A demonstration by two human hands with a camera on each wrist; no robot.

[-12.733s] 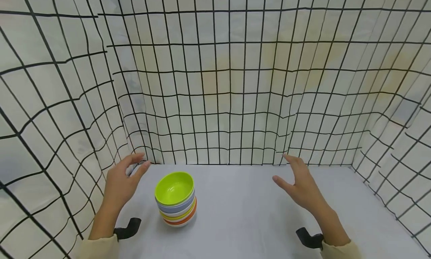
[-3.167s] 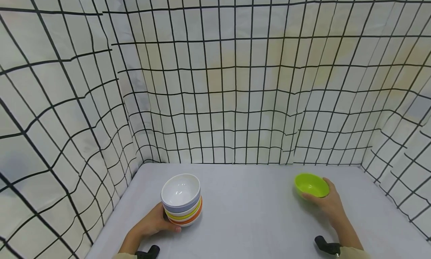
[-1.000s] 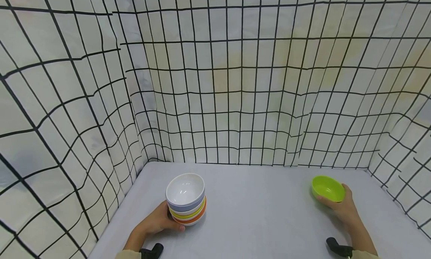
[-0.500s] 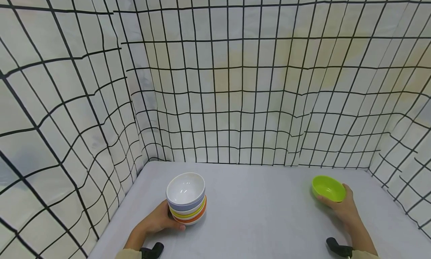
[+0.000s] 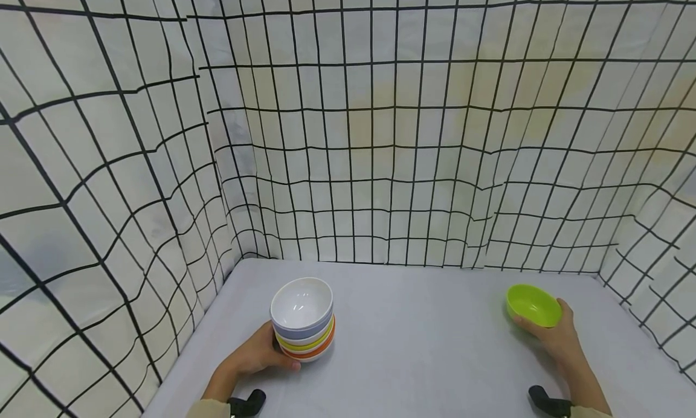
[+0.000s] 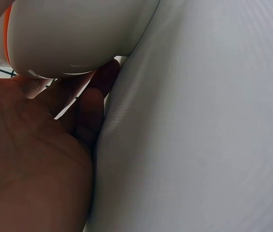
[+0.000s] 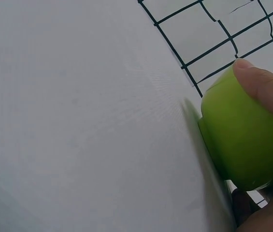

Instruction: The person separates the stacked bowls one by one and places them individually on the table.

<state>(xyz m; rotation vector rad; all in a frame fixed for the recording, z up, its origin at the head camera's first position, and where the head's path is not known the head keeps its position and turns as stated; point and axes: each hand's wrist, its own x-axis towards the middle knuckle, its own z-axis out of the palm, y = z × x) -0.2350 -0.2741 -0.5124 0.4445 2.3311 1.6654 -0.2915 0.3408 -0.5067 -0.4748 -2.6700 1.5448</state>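
Observation:
On the left of the table, a stack of several bowls stands upright, a white inside showing on top and blue, yellow and orange sides below. My left hand grips the stack low on its left side; in the left wrist view its fingers curl round the lowest white bowl just over the cloth. Far to the right my right hand holds a lime green bowl, thumb at its near side. In the right wrist view the thumb lies on the bowl's wall, its base close to the table.
A white cloth covers the table, which stretches between the two hands. White walls with a black grid close off the back, left and right sides. A black wrist strap sits at the left wrist, another at the right.
Since the earliest frame, the green bowl has left the top of the stack and moved right in my right hand. My left hand took hold of the stack. Over the last second both hands barely moved.

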